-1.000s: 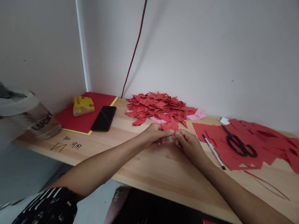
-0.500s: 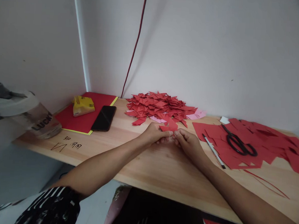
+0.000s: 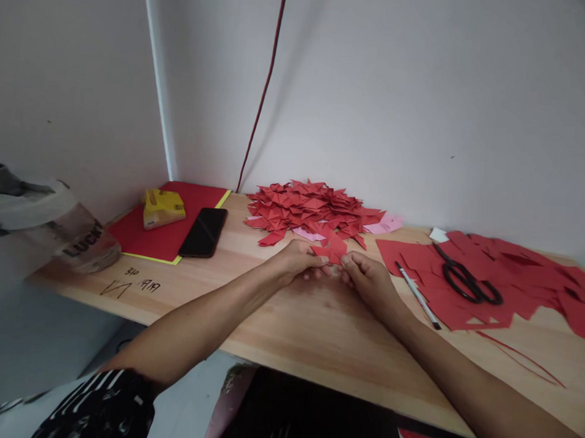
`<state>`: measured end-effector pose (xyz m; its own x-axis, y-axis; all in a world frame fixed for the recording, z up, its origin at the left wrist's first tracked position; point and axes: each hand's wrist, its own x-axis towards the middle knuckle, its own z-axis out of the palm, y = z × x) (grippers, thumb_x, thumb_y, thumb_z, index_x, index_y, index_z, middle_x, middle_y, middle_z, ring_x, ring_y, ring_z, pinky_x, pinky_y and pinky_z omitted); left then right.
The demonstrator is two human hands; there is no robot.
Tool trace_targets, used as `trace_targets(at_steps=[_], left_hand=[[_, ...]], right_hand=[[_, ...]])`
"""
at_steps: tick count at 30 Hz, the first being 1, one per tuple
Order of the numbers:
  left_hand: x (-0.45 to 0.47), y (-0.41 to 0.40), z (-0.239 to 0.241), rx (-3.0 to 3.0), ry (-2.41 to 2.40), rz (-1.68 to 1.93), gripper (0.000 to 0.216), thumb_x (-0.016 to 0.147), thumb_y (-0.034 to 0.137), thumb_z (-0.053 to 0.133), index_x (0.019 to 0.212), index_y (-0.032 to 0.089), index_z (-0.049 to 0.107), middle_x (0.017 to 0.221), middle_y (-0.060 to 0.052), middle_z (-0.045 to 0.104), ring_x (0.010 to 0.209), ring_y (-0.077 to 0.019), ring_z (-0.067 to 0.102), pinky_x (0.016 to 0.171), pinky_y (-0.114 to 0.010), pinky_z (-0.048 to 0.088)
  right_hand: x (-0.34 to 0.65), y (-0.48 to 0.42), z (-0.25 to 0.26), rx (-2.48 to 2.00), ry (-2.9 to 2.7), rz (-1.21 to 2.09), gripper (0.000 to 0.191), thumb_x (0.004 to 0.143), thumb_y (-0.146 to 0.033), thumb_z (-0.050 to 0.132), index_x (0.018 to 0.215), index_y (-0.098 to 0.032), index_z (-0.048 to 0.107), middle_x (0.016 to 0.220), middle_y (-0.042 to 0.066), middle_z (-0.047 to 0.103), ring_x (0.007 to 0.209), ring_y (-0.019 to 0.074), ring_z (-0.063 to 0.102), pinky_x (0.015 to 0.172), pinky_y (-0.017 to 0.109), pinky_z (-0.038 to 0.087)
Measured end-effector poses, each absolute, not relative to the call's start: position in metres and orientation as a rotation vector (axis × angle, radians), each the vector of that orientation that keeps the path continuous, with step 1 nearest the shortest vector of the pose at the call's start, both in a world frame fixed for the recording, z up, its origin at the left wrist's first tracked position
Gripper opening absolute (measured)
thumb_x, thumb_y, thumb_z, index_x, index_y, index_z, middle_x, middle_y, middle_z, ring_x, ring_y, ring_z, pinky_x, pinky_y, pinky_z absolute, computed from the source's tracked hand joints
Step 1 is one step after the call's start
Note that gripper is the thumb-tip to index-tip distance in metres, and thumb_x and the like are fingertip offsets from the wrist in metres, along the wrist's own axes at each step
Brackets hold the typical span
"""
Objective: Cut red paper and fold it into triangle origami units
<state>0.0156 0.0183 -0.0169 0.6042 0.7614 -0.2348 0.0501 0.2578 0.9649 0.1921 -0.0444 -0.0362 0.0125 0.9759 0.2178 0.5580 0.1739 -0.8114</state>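
Observation:
Between my hands, just above the wooden table (image 3: 285,325), is a small piece of folded red paper (image 3: 331,248). My left hand (image 3: 303,260) pinches its left side, thumb on top. At its right lower corner, my right hand (image 3: 361,272) grips the paper between thumb and fingertips. Directly behind it lies a heap of folded red paper pieces (image 3: 313,207), with a few pink ones (image 3: 385,223) at its edge. The fingers partly hide the folds of the held piece.
On the right, black-handled scissors (image 3: 468,281) rest on red paper sheets (image 3: 507,294), beside a white pencil (image 3: 420,298). Thin red strips (image 3: 523,358) lie nearer. To the left are a phone (image 3: 204,233), a yellow packet (image 3: 163,209) on red sheets (image 3: 135,238), and a clear bottle (image 3: 83,238).
My left thumb has shifted slightly back along the paper, and more of the red piece's front shows. Both hands keep hold of it in nearly the same place.

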Motion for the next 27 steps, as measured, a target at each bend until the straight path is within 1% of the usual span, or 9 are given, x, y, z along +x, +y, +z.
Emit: trace_targets(at_steps=[7, 12, 14, 17, 20, 22, 24, 27], left_hand=[[0.0148, 0.0211, -0.0207, 1.217, 0.867, 0.609, 0.025, 0.071, 0.023, 0.076, 0.061, 0.008, 0.060, 0.065, -0.008, 0.069, 0.041, -0.0033, 0.048, 0.035, -0.015, 0.027], [0.0156, 0.0194, -0.0194, 1.205, 0.845, 0.601, 0.021, 0.076, 0.017, 0.070, 0.061, 0.008, 0.059, 0.063, -0.006, 0.067, 0.041, -0.0029, 0.048, 0.035, -0.014, 0.028], [0.0162, 0.0183, -0.0189, 1.192, 0.826, 0.620, 0.021, 0.076, 0.018, 0.069, 0.061, 0.009, 0.057, 0.062, -0.005, 0.066, 0.040, -0.0032, 0.049, 0.035, -0.014, 0.029], [0.0165, 0.0174, -0.0192, 1.204, 0.775, 0.643, 0.023, 0.074, 0.025, 0.073, 0.066, 0.010, 0.057, 0.061, -0.003, 0.064, 0.042, -0.0049, 0.052, 0.036, -0.015, 0.033], [0.0158, 0.0167, -0.0195, 1.247, 0.717, 0.606, 0.031, 0.069, 0.035, 0.078, 0.071, 0.010, 0.060, 0.060, -0.002, 0.063, 0.044, -0.0066, 0.055, 0.039, -0.016, 0.037], [0.0153, 0.0162, -0.0192, 1.272, 0.687, 0.593, 0.037, 0.066, 0.041, 0.080, 0.071, 0.009, 0.060, 0.061, -0.003, 0.063, 0.045, -0.0069, 0.056, 0.040, -0.017, 0.038], [0.0149, 0.0157, -0.0191, 1.286, 0.668, 0.603, 0.040, 0.065, 0.043, 0.080, 0.072, 0.010, 0.059, 0.063, -0.003, 0.063, 0.046, -0.0070, 0.056, 0.040, -0.017, 0.037], [0.0149, 0.0155, -0.0200, 1.309, 0.646, 0.610, 0.040, 0.066, 0.044, 0.079, 0.079, 0.011, 0.059, 0.066, -0.002, 0.063, 0.047, -0.0074, 0.056, 0.040, -0.017, 0.037]], right_hand=[[0.1951, -0.0432, -0.0369, -1.485, -1.651, 0.643, 0.041, 0.094, -0.044, 0.043, 0.060, -0.021, 0.048, 0.052, -0.004, 0.047, 0.050, 0.0120, 0.043, 0.055, 0.027, 0.033], [0.1945, -0.0425, -0.0353, -1.476, -1.625, 0.677, 0.043, 0.093, -0.047, 0.043, 0.059, -0.021, 0.048, 0.053, -0.003, 0.048, 0.050, 0.0123, 0.043, 0.054, 0.027, 0.033], [0.1950, -0.0418, -0.0361, -1.460, -1.614, 0.702, 0.044, 0.093, -0.049, 0.043, 0.059, -0.021, 0.047, 0.052, -0.003, 0.047, 0.049, 0.0122, 0.042, 0.053, 0.027, 0.033], [0.1966, -0.0411, -0.0377, -1.421, -1.598, 0.756, 0.044, 0.093, -0.052, 0.043, 0.062, -0.021, 0.048, 0.053, -0.003, 0.046, 0.049, 0.0121, 0.041, 0.051, 0.027, 0.032], [0.1976, -0.0418, -0.0366, -1.371, -1.625, 0.805, 0.044, 0.092, -0.053, 0.043, 0.064, -0.021, 0.049, 0.054, -0.003, 0.047, 0.050, 0.0118, 0.041, 0.050, 0.026, 0.032], [0.1971, -0.0431, -0.0341, -1.354, -1.656, 0.831, 0.043, 0.092, -0.053, 0.043, 0.064, -0.021, 0.048, 0.054, -0.003, 0.046, 0.049, 0.0113, 0.040, 0.050, 0.026, 0.032], [0.1957, -0.0444, -0.0312, -1.351, -1.690, 0.829, 0.043, 0.092, -0.052, 0.043, 0.063, -0.021, 0.048, 0.054, -0.003, 0.047, 0.049, 0.0113, 0.041, 0.051, 0.026, 0.033], [0.1933, -0.0458, -0.0290, -1.360, -1.750, 0.804, 0.042, 0.092, -0.050, 0.042, 0.063, -0.021, 0.049, 0.055, -0.003, 0.048, 0.050, 0.0116, 0.043, 0.052, 0.026, 0.034]])
